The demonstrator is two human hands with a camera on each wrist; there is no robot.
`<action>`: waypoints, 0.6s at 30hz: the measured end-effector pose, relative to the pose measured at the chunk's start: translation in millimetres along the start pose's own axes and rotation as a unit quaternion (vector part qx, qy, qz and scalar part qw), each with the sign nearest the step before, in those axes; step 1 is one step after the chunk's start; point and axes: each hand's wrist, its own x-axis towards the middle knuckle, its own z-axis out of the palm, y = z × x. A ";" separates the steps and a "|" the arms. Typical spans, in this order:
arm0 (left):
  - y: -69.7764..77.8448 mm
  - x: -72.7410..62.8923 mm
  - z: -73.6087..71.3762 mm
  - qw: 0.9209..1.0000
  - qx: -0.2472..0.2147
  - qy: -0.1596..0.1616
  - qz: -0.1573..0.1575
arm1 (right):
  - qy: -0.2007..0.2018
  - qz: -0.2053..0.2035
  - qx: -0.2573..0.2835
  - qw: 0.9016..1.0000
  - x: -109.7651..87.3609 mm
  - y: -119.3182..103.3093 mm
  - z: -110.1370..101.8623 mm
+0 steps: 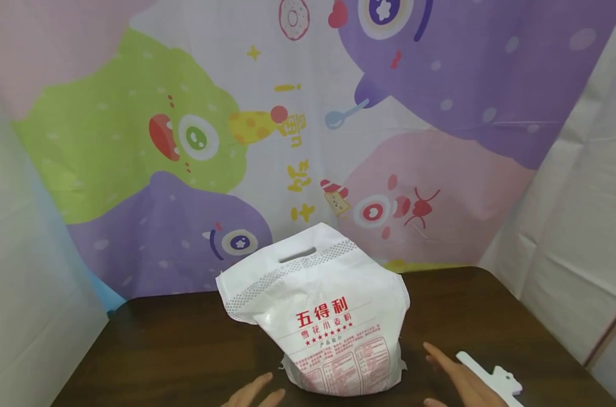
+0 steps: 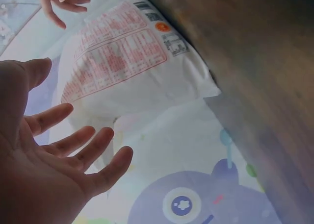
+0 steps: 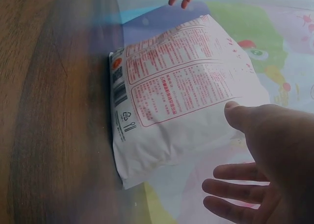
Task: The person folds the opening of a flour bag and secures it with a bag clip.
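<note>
A white flour bag with red print stands upright on the dark wooden table. Its flat top has a slotted handle and leans back to the left. My left hand is at the bag's lower left, fingers spread and holding nothing, as the left wrist view also shows with the hand apart from the bag. On the other side, my right hand has its fingers extended toward the bag, empty. Beside that hand lies a white plastic clip, partly covered by it.
A cloth backdrop with cartoon monsters hangs right behind the table. Pale fabric walls close in the left and right sides. The table's rounded back corners meet the backdrop.
</note>
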 end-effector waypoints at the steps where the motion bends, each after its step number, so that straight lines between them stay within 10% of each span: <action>1: 3.4 4.2 -6.2 1.000 0.004 -0.015 -0.019 | 0.013 0.000 -0.009 1.000 -0.4 -1.7 -0.1; 8: 22.8 33.6 -30.9 0.991 0.022 -0.044 -0.123 | 0.092 0.030 -0.059 0.994 0.9 -22.8 -5.4; 18: 24.1 58.5 -48.8 0.991 0.014 -0.058 -0.117 | 0.060 0.116 -0.089 0.988 7.3 -47.8 -19.2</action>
